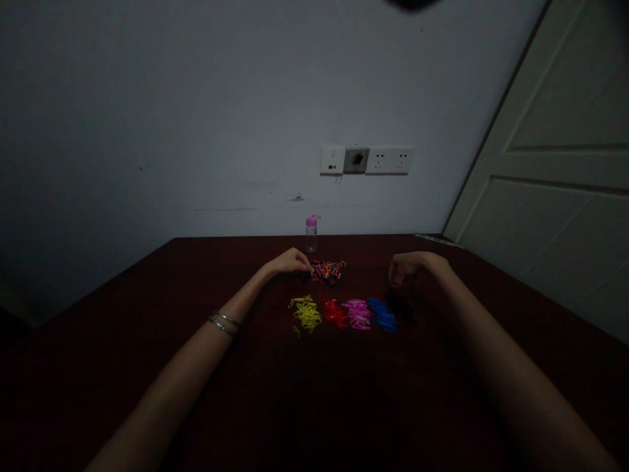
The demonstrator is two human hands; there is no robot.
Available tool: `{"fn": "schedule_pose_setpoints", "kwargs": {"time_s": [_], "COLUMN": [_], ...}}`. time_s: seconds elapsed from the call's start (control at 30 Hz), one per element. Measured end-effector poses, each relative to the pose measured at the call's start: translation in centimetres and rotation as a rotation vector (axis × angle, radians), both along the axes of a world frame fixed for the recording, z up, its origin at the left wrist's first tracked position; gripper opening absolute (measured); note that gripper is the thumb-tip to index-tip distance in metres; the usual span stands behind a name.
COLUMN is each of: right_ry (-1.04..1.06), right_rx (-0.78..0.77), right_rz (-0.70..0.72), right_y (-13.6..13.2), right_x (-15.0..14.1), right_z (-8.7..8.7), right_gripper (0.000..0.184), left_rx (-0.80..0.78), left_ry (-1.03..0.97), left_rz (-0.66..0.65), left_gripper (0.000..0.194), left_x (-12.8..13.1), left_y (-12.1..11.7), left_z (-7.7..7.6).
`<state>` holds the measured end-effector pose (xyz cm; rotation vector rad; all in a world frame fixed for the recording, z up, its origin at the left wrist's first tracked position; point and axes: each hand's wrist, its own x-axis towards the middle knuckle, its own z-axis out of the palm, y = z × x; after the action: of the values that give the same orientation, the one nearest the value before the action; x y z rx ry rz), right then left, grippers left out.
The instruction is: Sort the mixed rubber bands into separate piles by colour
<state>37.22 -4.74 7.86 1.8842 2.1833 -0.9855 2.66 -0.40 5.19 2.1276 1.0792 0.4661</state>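
My left hand reaches to the left edge of a mixed-colour pile of small rubber bands. Its fingers are pinched together at the pile, and whatever is between them is too small to see. On the right, my right hand hangs with fingers bent down and closed just above a dark pile of bands. Anything in it is hidden by shadow. In front lie sorted piles side by side: yellow bands, red bands, pink bands and blue bands.
A clear bottle with a pink cap stands behind the mixed pile. The dark red table meets a pale wall with sockets. A white panelled door is at the right. The light is dim.
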Motion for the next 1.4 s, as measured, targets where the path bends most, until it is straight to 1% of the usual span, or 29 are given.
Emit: {"fn": "schedule_pose_setpoints", "kwargs": {"time_s": [0.1, 0.17, 0.2, 0.3, 0.4, 0.57, 0.7, 0.77, 0.93, 1.17, 1.3, 1.4], "right_ry": [0.044, 0.062, 0.065, 0.106, 0.119, 0.058, 0.098, 0.129, 0.170, 0.181, 0.183, 0.191], "right_rx": [-0.131, -0.076, -0.042, 0.060, 0.130, 0.254, 0.397, 0.433, 0.422, 0.437, 0.413, 0.415], "right_rz": [-0.099, -0.140, -0.138, -0.043, 0.057, 0.143, 0.221, 0.234, 0.231, 0.237, 0.212, 0.205], "right_y": [0.4, 0.6, 0.7, 0.9, 1.0, 0.8, 0.3, 0.2, 0.1, -0.3, -0.5, -0.6], "right_x": [0.6, 0.6, 0.5, -0.3, -1.7, -4.7, -6.2, -6.5, -6.6, -6.8, -6.7, -6.7], "right_z": [0.0, 0.1, 0.2, 0.1, -0.6, -1.7, -1.8, -1.7, -1.5, -0.8, -0.5, -0.4], "right_gripper": [0.021, 0.026, 0.027, 0.029, 0.029, 0.029, 0.030, 0.031, 0.031, 0.030, 0.028, 0.028], "left_rx": [0.045, 0.093, 0.117, 0.154, 0.164, 0.168, 0.184, 0.193, 0.167, 0.114, 0.095, 0.085], "left_ry": [0.056, 0.111, 0.135, 0.197, 0.257, 0.314, 0.352, 0.364, 0.317, 0.247, 0.196, 0.125], "left_rz": [0.020, 0.021, 0.016, -0.012, -0.011, -0.053, -0.081, -0.076, -0.092, -0.009, -0.005, 0.001], "left_gripper": [0.021, 0.020, 0.019, 0.019, 0.020, 0.029, 0.029, 0.026, 0.019, 0.016, 0.015, 0.016], "left_x": [-0.3, -0.3, -0.2, 0.0, 0.2, 0.1, -0.1, -0.1, -0.3, -0.4, -0.4, -0.3], "left_y": [0.4, 0.4, 0.2, -0.3, -0.8, -0.7, -0.3, -0.2, 0.0, 0.0, 0.2, 0.3], "left_z": [-0.5, -0.6, -0.6, -0.4, -0.1, 0.2, 0.1, 0.0, -0.1, -0.5, -0.6, -0.4]}}
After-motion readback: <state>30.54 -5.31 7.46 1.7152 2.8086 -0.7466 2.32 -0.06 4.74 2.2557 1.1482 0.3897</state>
